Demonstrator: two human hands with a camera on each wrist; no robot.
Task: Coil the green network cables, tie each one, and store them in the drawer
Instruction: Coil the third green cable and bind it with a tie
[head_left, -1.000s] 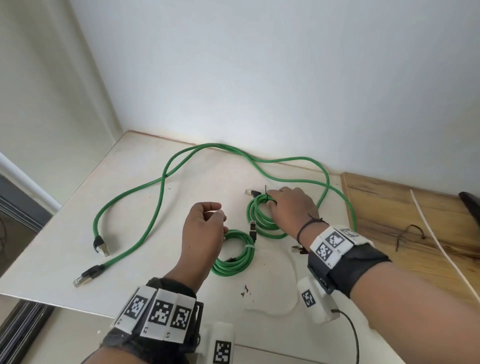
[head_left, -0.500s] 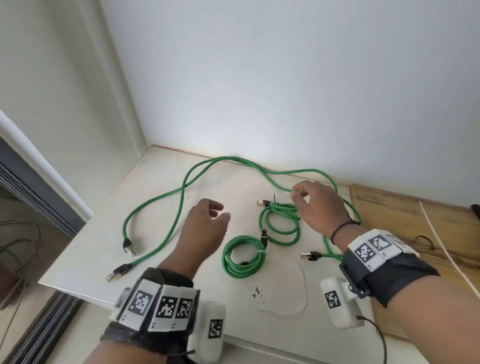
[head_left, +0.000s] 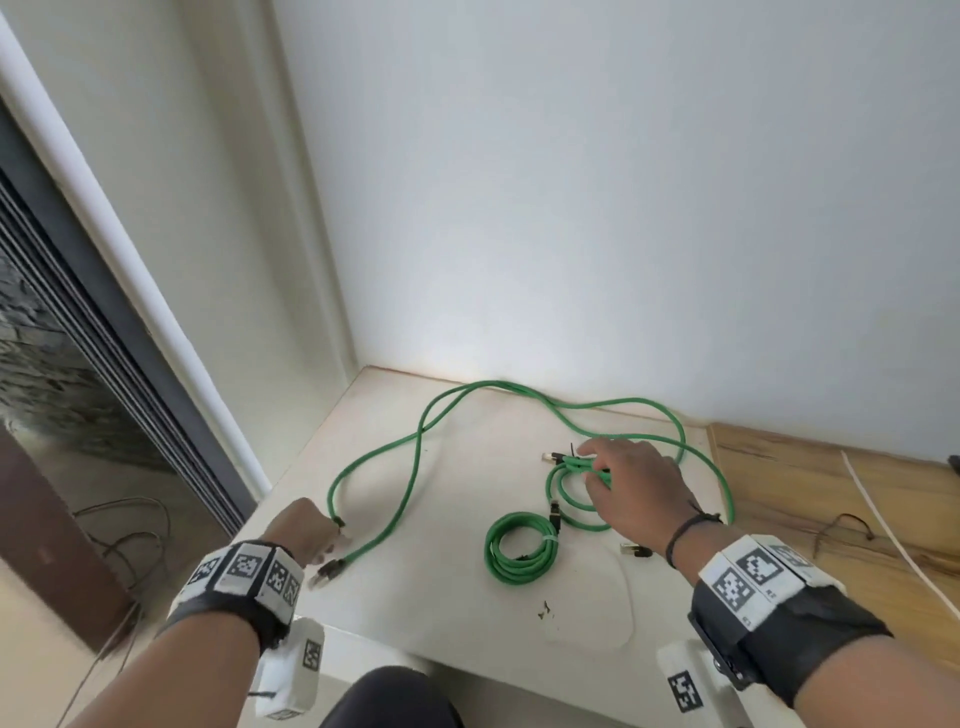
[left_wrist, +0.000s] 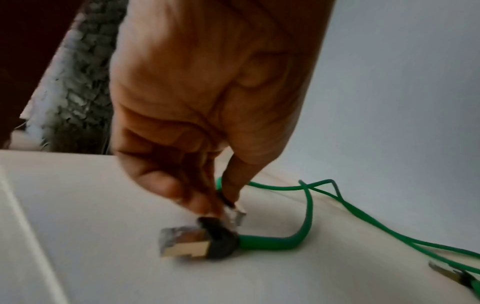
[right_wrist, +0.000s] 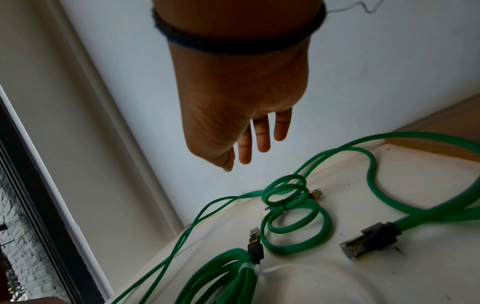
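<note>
Left hand (left_wrist: 207, 98) pinches one plug (left_wrist: 233, 214) of the loose green cable (head_left: 415, 467) at the worktop (head_left: 441, 597) edge. Right hand (head_left: 634, 488), fingers spread, hovers above the black-tied coil (right_wrist: 293, 214). White-tied coil (head_left: 519, 551) lies just beside that coil.

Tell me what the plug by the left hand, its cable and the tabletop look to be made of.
Plug: shiny silver shell, probably metal, with a matte black boot, likely rubber or plastic. Cable: smooth green jacket, bending softly, probably flexible plastic. Tabletop: flat, matte, cream; perhaps laminate or painted board.
</note>
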